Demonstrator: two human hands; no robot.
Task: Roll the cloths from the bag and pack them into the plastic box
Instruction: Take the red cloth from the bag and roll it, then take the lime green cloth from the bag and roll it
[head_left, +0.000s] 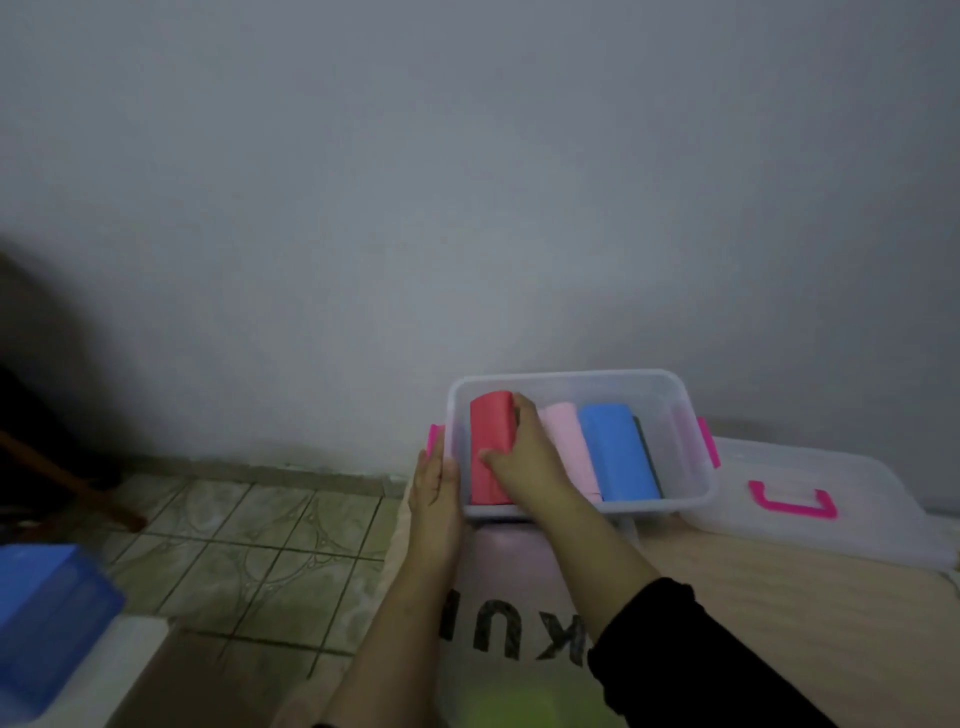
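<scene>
My right hand (524, 447) has its grip curled over the red roll (488, 447) at the left end of the plastic box (691, 499), its long axis running away from me; my left hand (434, 491) lies flat-fingered against the box's outer left wall, steadying it.

Right hand (524, 452) is gripping a red roll (488, 447) in the clear plastic box (670, 506) w/ hot-pink side latches; just right of the grip a pale pink roll (563, 441) is lying, then a bright blue roll (615, 452), then a dark, blackish-green cloth (647, 452) edge. Further right of the grip, a clear lid (831, 483) is showing a hot-pink handle, and below the grip a translucent bag (509, 587) is showing black letters over a yellow-green blur. Left of the grip, floor tiles (249, 545) are showing grey-green w/ a curved line pattern & dark grout, a blue container (47, 613) is sitting far left, the wall (467, 182) is looking plain grey-white, and the sleeve (701, 660) is showing black.
</scene>
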